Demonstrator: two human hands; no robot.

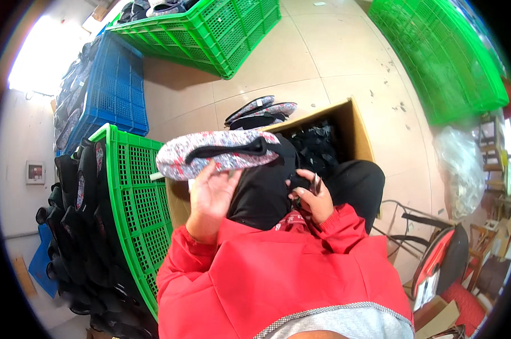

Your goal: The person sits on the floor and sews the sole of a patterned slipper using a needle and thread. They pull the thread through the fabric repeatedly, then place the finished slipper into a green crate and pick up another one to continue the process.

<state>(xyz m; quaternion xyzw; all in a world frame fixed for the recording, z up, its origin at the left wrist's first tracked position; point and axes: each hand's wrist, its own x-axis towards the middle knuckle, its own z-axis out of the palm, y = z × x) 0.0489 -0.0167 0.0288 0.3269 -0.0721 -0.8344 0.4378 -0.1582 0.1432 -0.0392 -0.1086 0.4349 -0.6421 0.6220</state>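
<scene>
My left hand (210, 195) holds up a flat floral-patterned shoe upper (216, 153) with black trim, its length running left to right above my lap. My right hand (312, 199) rests on my black-trousered knee and grips a small dark tool (315, 184) between its fingers. Both arms wear red sleeves. Just beyond the held piece lies a small stack of similar floral uppers (259, 111) on the tiled floor. An open cardboard box (357, 127) with dark pieces inside stands in front of my knees.
A green plastic crate (134, 198) packed with black shoe parts stands at my left. A blue crate (111, 93) and another green crate (210, 31) sit farther back. A large green crate (442, 62) is at right, with a clear plastic bag (462, 169) and a red-and-black stool (442, 257).
</scene>
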